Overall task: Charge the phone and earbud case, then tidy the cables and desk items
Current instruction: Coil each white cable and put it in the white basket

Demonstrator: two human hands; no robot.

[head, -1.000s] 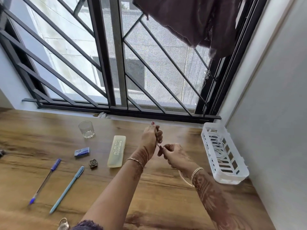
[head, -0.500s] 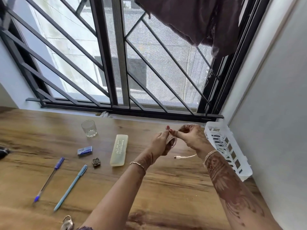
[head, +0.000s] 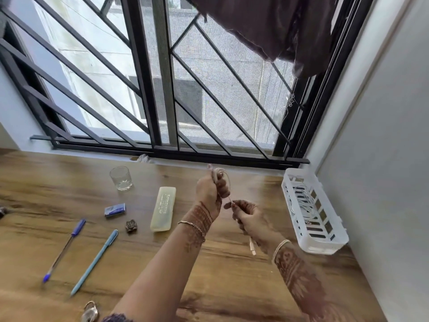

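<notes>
My left hand [head: 210, 190] is raised above the wooden desk [head: 220, 275], closed around a coil of white cable [head: 219, 174] whose loops stick out above the fingers. My right hand [head: 247, 216] sits just below and to the right, pinching the same cable's loose stretch; the plug end [head: 252, 248] dangles under that hand. A white slotted basket [head: 337, 241] stands at the desk's right edge against the wall, with another white cable [head: 304, 201] lying inside. No phone or earbud case is visible.
On the desk's left half lie a glass tumbler [head: 121, 178], a translucent pen case [head: 163, 208], a small blue box [head: 115, 209], a small dark trinket [head: 131, 226], two pens [head: 63, 249] [head: 95, 260], and a key ring [head: 89, 312] at the near edge. A barred window runs behind.
My right hand came down from beside the basket to below my left hand, drawing the cable along. The coil in my left hand now shows more loops; the plug end hangs lower.
</notes>
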